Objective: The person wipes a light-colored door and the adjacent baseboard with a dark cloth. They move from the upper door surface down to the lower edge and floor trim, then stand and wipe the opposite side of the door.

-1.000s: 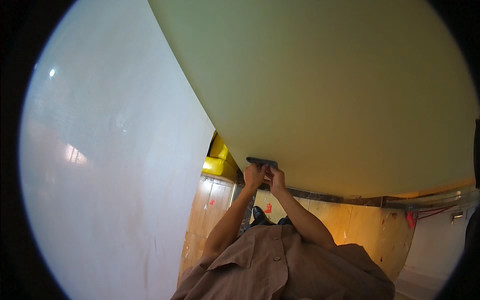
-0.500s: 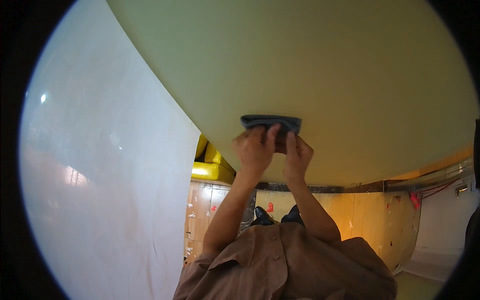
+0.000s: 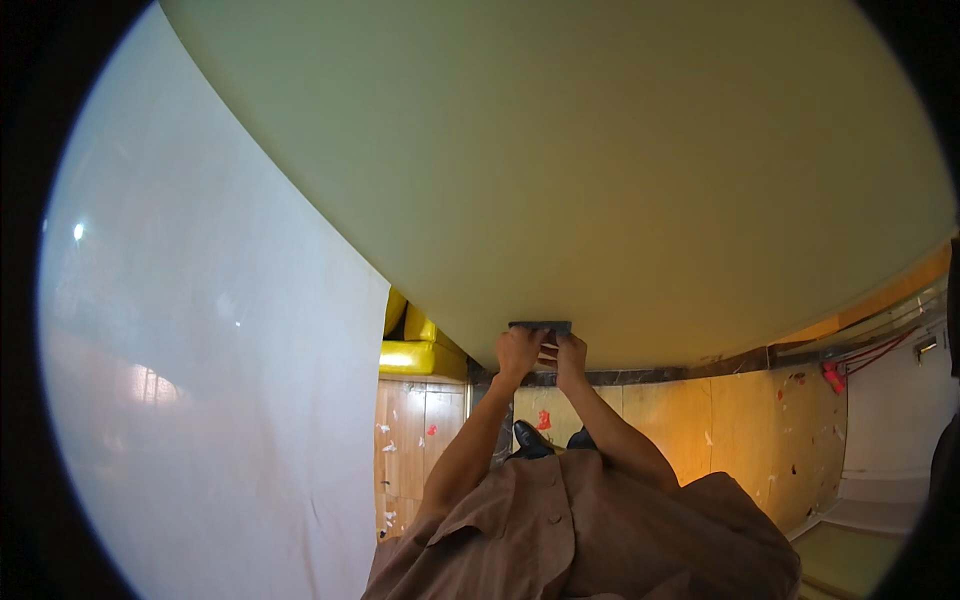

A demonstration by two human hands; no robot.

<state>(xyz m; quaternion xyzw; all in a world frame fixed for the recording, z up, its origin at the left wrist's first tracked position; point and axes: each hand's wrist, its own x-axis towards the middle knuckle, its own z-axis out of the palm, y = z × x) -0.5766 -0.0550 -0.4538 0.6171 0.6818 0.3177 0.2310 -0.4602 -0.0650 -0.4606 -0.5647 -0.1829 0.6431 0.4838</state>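
A folded dark grey cloth (image 3: 540, 326) lies against the lower part of a large pale green wall panel (image 3: 560, 150). My left hand (image 3: 517, 351) grips the cloth's near edge on the left side. Close beside it, my right hand (image 3: 571, 358) holds the right end, fingers bent against the cloth. Both arms stretch down and forward, and the hands partly cover the cloth's near side.
A white glossy wall (image 3: 220, 330) rises at left. Past the green panel's edge stands a yellow padded seat (image 3: 410, 356). Wooden flooring (image 3: 660, 420) carries red and white scraps around my black shoes (image 3: 533, 438). A red object with cords (image 3: 834, 376) hangs at right.
Both hands and the cloth have moved down the panel toward the floor. The cloth now looks smaller and farther away.
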